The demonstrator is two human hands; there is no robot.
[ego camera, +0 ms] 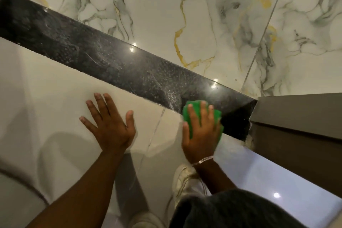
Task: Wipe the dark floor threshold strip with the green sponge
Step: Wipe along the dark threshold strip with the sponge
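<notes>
Right hand (pixel 201 135), fingers (pixel 203 111) spread flat, presses the green sponge (pixel 187 112) at the near edge of the dark threshold strip (pixel 111 63) (wet, streaky); it could skid onto the tile (pixel 55 98).

White marble tiles (pixel 203 15) with gold veins, plain cream tile (pixel 46 98), brown door frame (pixel 296 126), white shoe (pixel 185 177)

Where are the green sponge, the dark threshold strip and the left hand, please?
green sponge (pixel 197 105), head view, exposed top edge.
dark threshold strip (pixel 103 58), head view, bare middle.
left hand (pixel 111 128), head view, its back.
</notes>
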